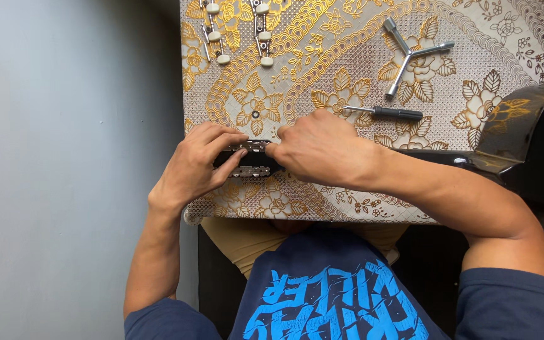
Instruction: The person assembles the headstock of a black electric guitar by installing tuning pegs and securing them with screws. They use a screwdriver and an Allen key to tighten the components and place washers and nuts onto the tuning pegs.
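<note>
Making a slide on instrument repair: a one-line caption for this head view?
Both hands, left hand and right hand, grip a guitar headstock on a gold-patterned tablecloth.

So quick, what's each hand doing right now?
Left hand: fingers closed on the dark guitar headstock.
Right hand: fingers curled down on the same headstock; exact grip hidden.

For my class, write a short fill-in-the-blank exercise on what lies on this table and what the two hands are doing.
1. Both hands, left hand and right hand, rest on the black guitar headstock at the table's ____ edge.
2. The screwdriver with the black handle lies just below the ____-armed metal wrench.
3. Two strips of tuning pegs lie at the ____ edge of the patterned tablecloth.

Missing words: near; three; far
</note>
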